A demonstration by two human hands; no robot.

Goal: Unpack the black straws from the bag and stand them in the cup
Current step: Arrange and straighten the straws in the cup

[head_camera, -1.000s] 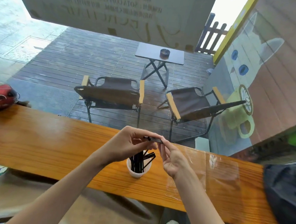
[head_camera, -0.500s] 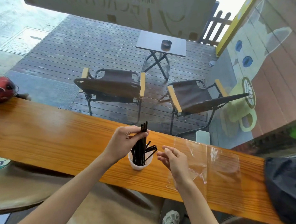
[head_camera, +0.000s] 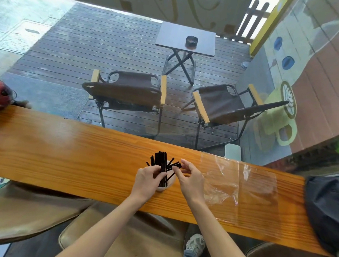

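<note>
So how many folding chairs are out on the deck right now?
2. One folding chair sits left of centre beyond the wooden counter; the other is to its right, angled, below the small folding table. None appear hidden.

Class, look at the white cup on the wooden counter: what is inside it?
The cup holds a bunch of black straws, some upright, some leaning. The left hand grips the bunch; the right hand touches leaning ones. The cup's bottom is hidden.

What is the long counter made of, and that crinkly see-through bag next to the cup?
The counter looks like varnished wood: orange-brown, grain lines, a glossy shine. The bag seems to be thin clear plastic film: the wood shows through it, and its wrinkles catch light.
</note>
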